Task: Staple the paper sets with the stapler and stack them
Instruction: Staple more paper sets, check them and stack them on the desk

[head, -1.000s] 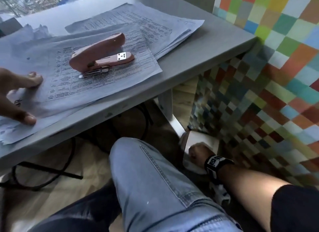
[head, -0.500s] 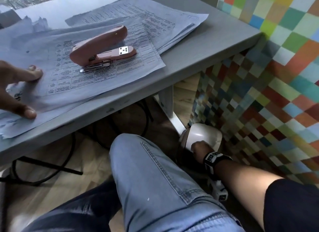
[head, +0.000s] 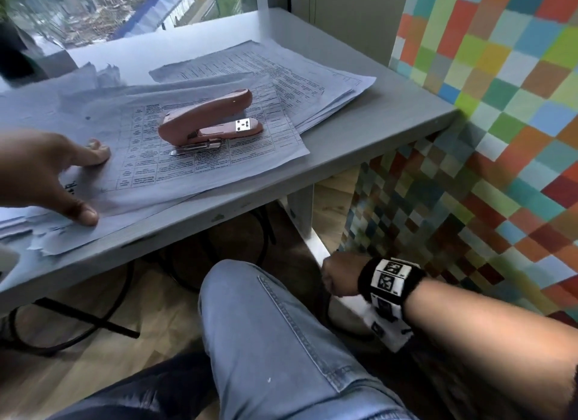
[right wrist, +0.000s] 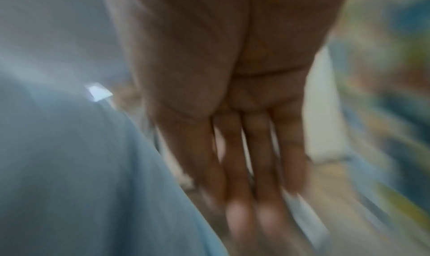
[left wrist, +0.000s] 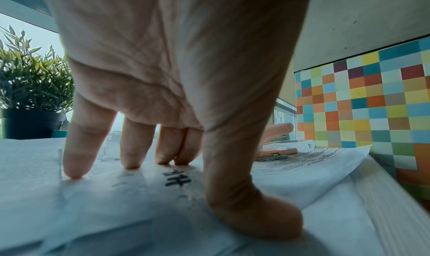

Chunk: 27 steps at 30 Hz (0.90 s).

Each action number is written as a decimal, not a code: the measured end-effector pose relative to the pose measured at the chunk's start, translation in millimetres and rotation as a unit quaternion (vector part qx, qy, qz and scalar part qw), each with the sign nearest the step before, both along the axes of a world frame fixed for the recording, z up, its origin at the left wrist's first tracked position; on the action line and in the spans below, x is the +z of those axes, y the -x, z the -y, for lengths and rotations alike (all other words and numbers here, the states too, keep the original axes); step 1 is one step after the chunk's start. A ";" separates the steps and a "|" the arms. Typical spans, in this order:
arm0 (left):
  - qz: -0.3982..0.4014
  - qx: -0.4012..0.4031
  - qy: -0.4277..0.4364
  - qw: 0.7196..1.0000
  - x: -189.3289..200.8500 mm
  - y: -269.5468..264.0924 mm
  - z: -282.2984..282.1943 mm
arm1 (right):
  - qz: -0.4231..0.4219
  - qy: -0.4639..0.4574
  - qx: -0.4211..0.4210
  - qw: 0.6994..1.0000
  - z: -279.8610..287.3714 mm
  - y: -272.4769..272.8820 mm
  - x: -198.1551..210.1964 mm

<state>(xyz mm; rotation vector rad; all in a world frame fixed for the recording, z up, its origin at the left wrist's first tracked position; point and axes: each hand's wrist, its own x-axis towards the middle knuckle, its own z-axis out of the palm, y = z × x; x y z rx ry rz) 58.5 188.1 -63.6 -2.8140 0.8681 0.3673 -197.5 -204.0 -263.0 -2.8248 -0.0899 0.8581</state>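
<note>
A pink stapler (head: 209,119) lies shut on a printed sheet (head: 194,163) that tops the loose paper sets across the grey table (head: 391,122). The stapler (left wrist: 277,131) also shows beyond my thumb in the left wrist view. Another paper stack (head: 312,75) lies fanned at the back right. My left hand (head: 81,182) presses spread, straight fingers (left wrist: 72,160) and thumb onto the papers near the front left edge. Below the table, beside my knee, hangs my right hand (head: 336,274). Its fingers (right wrist: 244,168) are straight, blurred, and hold nothing.
A checkered colourful wall (head: 500,107) stands close on the right. A white table leg (head: 301,207) and black cables (head: 62,341) are under the table. My jeans-clad knee (head: 266,326) fills the foreground. A potted plant (left wrist: 30,94) stands at the back left by the window.
My right hand has risen from the floor beside the table leg. The white thing it gripped down there is gone from it. The left hand keeps pressing the papers.
</note>
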 end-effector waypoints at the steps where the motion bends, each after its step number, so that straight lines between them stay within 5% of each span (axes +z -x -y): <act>1: -0.018 0.017 0.000 1.000 15.3 21.4 17.6 | -0.009 0.002 0.031 0.999 -8.7 -6.9 31.2; 5: -0.058 0.051 -0.007 0.997 44.7 66.4 56.5 | 0.004 0.026 0.130 0.991 -46.1 -22.2 147.4; 10: -0.049 0.066 -0.028 0.996 50.2 81.3 62.0 | 0.156 -0.003 0.169 0.973 -83.1 -29.3 251.4; 13: -0.046 0.077 -0.020 0.996 45.1 80.4 60.5 | 0.240 -0.045 0.164 0.956 -99.6 -52.9 285.5; 16: -0.027 0.098 0.008 0.995 47.4 89.0 61.6 | 0.337 0.011 0.157 0.928 -106.6 -84.7 295.1; 19: -0.018 0.156 0.056 0.986 48.9 97.3 58.5 | 0.298 0.106 0.111 0.942 -103.6 -116.2 281.5; 22: -0.068 0.231 0.229 0.943 44.7 85.9 44.6 | 0.199 0.155 0.076 0.965 -101.9 -132.4 274.1; 25: -0.120 0.297 0.429 0.845 54.9 87.9 42.9 | 0.184 0.138 0.068 0.971 -100.7 -137.2 275.5; 27: -0.138 0.354 0.485 0.788 62.2 93.8 48.6 | 0.187 0.145 0.070 0.969 -99.9 -139.8 274.8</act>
